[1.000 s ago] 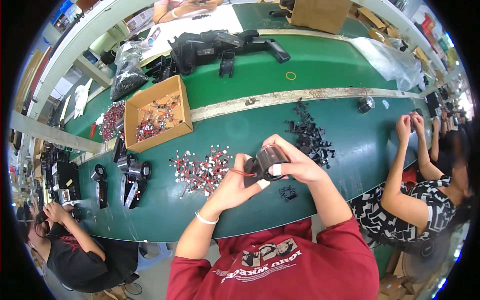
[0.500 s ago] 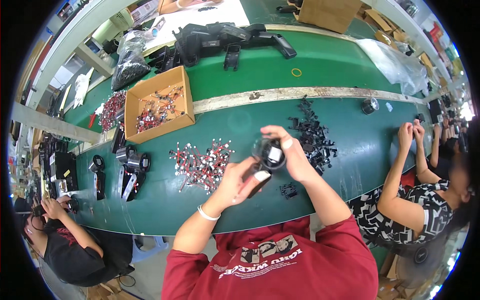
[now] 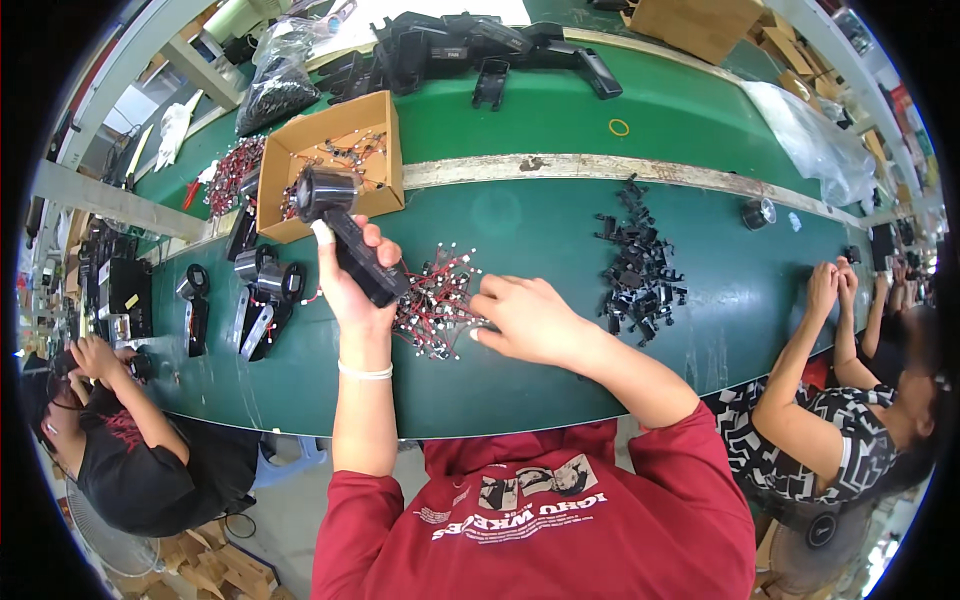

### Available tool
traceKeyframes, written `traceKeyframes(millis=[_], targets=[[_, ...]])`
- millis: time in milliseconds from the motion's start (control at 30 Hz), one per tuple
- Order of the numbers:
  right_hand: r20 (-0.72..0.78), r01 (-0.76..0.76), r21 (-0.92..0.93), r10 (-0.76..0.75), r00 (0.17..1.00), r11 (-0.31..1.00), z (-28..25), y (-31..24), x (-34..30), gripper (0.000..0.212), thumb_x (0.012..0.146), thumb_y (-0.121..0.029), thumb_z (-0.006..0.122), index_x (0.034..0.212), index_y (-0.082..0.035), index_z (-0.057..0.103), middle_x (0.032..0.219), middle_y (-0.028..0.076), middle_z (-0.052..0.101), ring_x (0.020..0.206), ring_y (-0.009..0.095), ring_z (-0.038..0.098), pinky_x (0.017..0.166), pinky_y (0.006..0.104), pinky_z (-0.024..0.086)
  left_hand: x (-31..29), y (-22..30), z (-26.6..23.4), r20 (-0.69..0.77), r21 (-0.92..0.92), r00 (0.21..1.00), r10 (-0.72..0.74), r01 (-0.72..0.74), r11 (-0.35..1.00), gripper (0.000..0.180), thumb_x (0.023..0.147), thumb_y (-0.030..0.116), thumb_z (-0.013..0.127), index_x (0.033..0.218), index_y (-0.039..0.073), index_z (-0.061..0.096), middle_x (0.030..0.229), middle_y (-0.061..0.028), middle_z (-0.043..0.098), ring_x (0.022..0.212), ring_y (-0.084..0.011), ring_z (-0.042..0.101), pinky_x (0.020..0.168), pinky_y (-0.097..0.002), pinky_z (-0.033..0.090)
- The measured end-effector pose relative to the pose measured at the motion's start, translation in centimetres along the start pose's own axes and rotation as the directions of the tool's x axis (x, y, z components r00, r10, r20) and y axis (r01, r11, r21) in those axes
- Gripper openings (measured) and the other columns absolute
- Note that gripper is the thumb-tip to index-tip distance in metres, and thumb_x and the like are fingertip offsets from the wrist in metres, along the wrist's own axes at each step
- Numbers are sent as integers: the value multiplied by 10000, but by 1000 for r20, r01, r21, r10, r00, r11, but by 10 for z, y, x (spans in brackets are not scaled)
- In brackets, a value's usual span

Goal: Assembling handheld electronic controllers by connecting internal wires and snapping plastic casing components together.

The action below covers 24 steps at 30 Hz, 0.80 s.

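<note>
My left hand [image 3: 358, 308] is wrapped round the handle of a black handheld device [image 3: 365, 258], raised over the bench. Its round, barrel-shaped head [image 3: 328, 190] points up and to the left, in front of the cardboard box. At the right edge of a loose pile of red and black wire leads with white connectors [image 3: 437, 300], my right hand [image 3: 530, 318] has its fingers bent in toward the thumb. What its fingertips hold, if anything, is too small to make out.
Left of the wire pile stand several similar black devices [image 3: 262, 300]. A cardboard box [image 3: 330, 118] holds more leads. Small black plastic parts [image 3: 640, 270] lie heaped to the right. Black housings [image 3: 440, 50] are piled beyond the bench rail [image 3: 560, 168]. Co-workers sit on both sides.
My left hand has moved up and left with the black device, which both hands were holding near the middle. My right hand has let go of it and come down to the wire pile.
</note>
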State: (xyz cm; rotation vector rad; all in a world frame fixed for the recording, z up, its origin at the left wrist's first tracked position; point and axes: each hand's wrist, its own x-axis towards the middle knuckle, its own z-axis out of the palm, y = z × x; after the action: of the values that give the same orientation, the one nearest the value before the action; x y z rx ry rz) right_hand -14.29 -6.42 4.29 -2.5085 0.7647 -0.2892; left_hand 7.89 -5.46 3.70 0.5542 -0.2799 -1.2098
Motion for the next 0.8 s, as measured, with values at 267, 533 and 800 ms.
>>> traceKeyframes(millis=[267, 533, 800], targets=[[28, 119, -162, -116, 993, 980, 34, 0, 16, 156, 746, -139, 663, 856, -36, 619, 911, 114, 592, 903, 294, 638, 728, 402, 548, -4, -21, 0, 57, 134, 992, -111, 103, 986, 497, 993, 508, 457, 1026, 18, 539, 783, -86, 580, 621, -210, 573, 568, -324, 479], [-186, 159, 270, -111, 976, 950, 3, 17, 19, 87, 743, -73, 664, 814, -39, 627, 911, 91, 582, 885, 257, 608, 740, 376, 519, -14, -30, 10, 32, 233, 990, -136, 125, 964, 456, 999, 465, 446, 1068, 23, 532, 792, -82, 562, 631, -212, 552, 587, -315, 462], [112, -203, 936, 304, 946, 286, -11, 39, 17, 72, 867, -52, 617, 893, 12, 640, 831, 25, 608, 747, 81, 546, 658, 226, 425, -17, -34, 14, 61, 363, 993, -105, 76, 929, 445, 1011, 439, 437, 1036, 8, 542, 786, -94, 585, 617, -214, 584, 568, -318, 492]])
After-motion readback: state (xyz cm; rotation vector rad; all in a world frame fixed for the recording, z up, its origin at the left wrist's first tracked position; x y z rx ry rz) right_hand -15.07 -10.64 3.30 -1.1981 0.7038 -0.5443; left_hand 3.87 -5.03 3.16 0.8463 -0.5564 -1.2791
